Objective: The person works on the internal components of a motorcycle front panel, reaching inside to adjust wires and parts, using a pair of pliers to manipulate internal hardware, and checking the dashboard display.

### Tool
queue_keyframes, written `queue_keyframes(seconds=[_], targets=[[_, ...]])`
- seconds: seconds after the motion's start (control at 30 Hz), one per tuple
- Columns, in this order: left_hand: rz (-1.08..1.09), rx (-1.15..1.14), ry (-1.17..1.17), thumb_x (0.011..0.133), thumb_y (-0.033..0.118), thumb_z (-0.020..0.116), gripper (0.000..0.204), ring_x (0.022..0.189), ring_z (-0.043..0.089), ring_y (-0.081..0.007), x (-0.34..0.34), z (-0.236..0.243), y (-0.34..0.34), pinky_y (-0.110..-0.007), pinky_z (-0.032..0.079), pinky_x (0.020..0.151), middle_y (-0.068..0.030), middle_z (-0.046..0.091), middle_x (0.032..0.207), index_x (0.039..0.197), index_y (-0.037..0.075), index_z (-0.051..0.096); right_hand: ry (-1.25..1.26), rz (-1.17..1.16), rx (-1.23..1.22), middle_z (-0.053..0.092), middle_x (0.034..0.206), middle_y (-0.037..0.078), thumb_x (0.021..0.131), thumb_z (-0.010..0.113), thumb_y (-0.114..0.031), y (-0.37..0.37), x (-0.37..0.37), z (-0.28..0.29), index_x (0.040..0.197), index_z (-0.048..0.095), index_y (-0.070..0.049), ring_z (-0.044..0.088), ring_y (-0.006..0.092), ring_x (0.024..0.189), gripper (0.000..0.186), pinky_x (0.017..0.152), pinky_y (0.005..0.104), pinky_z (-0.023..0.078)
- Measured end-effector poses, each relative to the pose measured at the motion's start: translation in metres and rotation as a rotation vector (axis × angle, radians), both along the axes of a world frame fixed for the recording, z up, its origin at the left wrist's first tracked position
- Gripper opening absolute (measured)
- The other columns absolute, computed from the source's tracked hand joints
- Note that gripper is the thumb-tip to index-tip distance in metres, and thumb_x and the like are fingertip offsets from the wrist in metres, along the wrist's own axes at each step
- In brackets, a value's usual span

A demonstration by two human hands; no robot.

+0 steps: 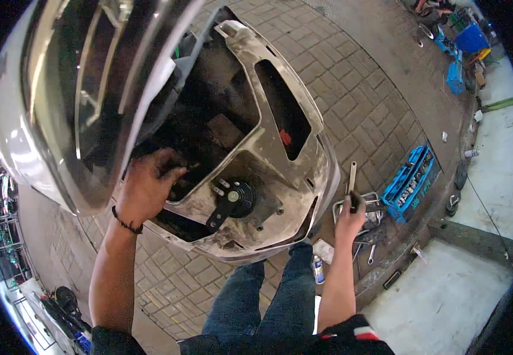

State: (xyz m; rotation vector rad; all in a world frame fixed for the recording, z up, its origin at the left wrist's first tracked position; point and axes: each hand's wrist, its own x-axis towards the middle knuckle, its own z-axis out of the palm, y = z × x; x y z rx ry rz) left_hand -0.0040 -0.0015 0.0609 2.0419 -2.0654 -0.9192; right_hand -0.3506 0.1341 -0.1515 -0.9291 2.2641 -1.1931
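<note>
A dusty inner panel (268, 160) of a vehicle's front end lies before me, with a black disc-shaped horn (241, 201) and its black bracket fixed on it. At the left, a white cover with a clear lens (61, 130) stands next to the dark opening. My left hand (150, 183) reaches to the near left edge of this opening. Its fingers are bent together, and what they hold, if anything, is hidden. My right hand (349, 222), off to the right of the panel, is closed around a wrench (352, 177) whose silver shaft points up and away.
Beneath my right hand lies a metal tray (372, 216) with small parts. A blue toolbox (407, 183) full of tools stands farther right. A spray can (318, 269) stands by my leg, and a loose spanner (372, 254) lies nearby. Blue containers (469, 38) stand far right.
</note>
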Motion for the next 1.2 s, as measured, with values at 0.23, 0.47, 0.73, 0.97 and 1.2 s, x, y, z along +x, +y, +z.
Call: queue_keyframes(seconds=[0.23,0.47,0.73,0.97,1.2], targets=[[-0.038,-0.292,0.031,0.078,0.026,0.062,0.036,0.093,0.057,-0.0352,0.011,-0.029,0.006,-0.04,0.044,0.082,-0.0213,0.06,0.096,0.103,0.001,0.057,0.441,0.88,0.094,0.055,0.095,0.018,0.073,0.065,-0.034,-0.065,0.144,0.19,0.091,0.056,0.0,0.053,0.0322,0.089,0.04,0.079,0.0434,0.041],[-0.139,-0.337,-0.151,0.081,0.024,0.057,0.031,0.089,0.057,-0.0373,-0.004,-0.045,0.005,-0.044,0.044,0.079,-0.0215,0.061,0.092,0.099,-0.001,0.057,0.57,0.856,0.216,0.057,0.091,0.018,0.072,0.064,-0.04,-0.076,0.166,0.194,0.097,0.052,0.003,0.054,0.0319,0.088,0.051,0.082,0.0466,0.036],[-0.198,-0.084,-0.13,0.084,0.026,0.054,0.036,0.101,0.051,-0.0399,-0.006,-0.018,0.001,-0.045,0.039,0.09,-0.0258,0.054,0.106,0.107,-0.001,0.052,0.004,0.808,0.072,0.062,0.079,0.017,0.066,0.075,-0.021,-0.08,0.148,0.211,0.105,0.046,0.002,0.062,0.0309,0.077,0.054,0.069,0.0341,0.049],[-0.074,-0.075,0.2,0.083,0.027,0.057,0.047,0.113,0.045,-0.035,0.008,-0.053,-0.001,-0.04,0.033,0.098,-0.0213,0.051,0.118,0.12,0.002,0.046,-0.67,0.754,-0.006,0.058,0.089,0.007,0.066,0.074,-0.006,-0.13,0.124,0.226,0.107,0.044,-0.005,0.058,0.0173,0.079,0.051,0.069,0.0278,0.047],[-0.115,-0.193,0.095,0.079,0.026,0.061,0.05,0.113,0.046,-0.0326,0.011,-0.05,0.001,-0.039,0.033,0.098,-0.019,0.051,0.119,0.121,0.002,0.045,-1.27,0.891,-0.142,0.056,0.104,0.01,0.069,0.065,-0.001,-0.151,0.138,0.208,0.116,0.043,-0.006,0.059,0.0234,0.088,0.052,0.072,0.0347,0.051]])
